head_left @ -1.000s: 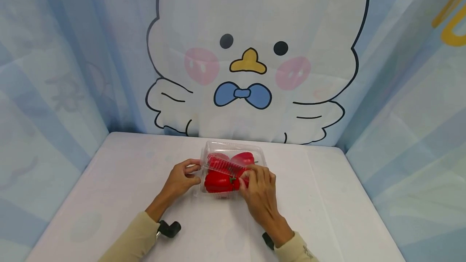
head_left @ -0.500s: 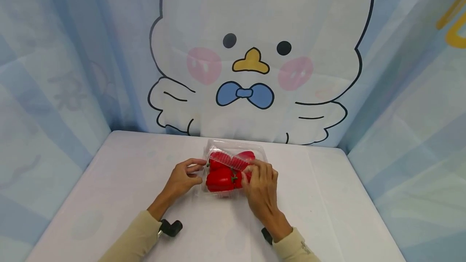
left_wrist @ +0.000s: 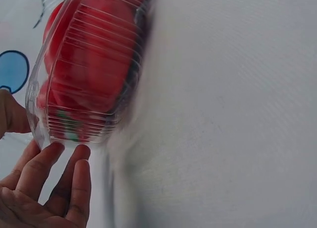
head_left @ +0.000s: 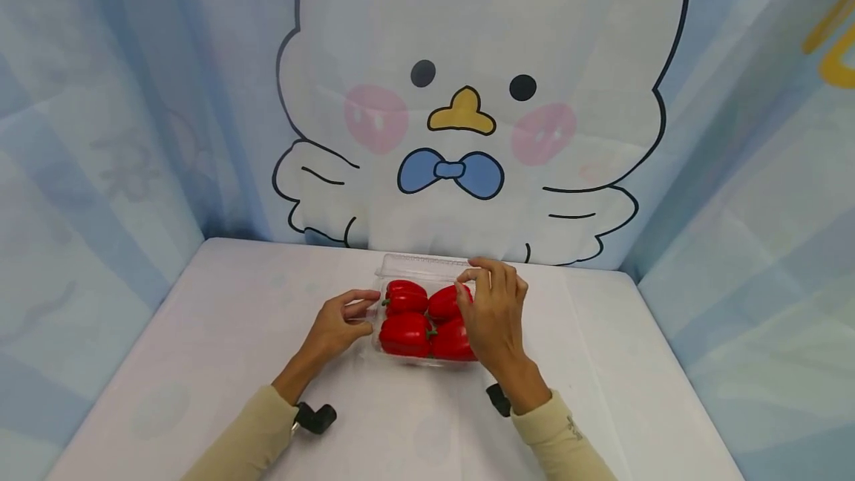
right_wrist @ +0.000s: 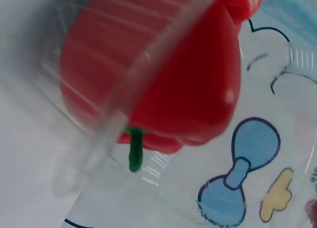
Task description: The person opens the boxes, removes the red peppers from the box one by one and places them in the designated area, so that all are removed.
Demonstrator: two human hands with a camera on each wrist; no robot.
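Head view: just below the middle of the frame, on a white counter (head_left: 214,347), a clear plastic box (head_left: 427,364) with four red peppers (head_left: 404,335) inside, in two rows of two, green stems (head_left: 431,332) on some. At the far edge of the box, toward the back of the counter, a transparent lid (head_left: 427,267), clear of the peppers. At the left wall of the box, left hand (head_left: 331,329), thumb and fingers parted, fingertips against the plastic. Over the right end, right hand (head_left: 494,314), thumb apart from loosely bent fingers, partly hiding the right-hand peppers; impossible to tell, any contact with the lid.

Left wrist view: in the upper left, ribbed wall of the box, with red peppers behind it; in the lower left, fingertips touching that wall.

Right wrist view: across the upper middle, one large pepper, half behind blurred plastic, stem downward; at lower right, a printed blue bow tie (right_wrist: 256,144).
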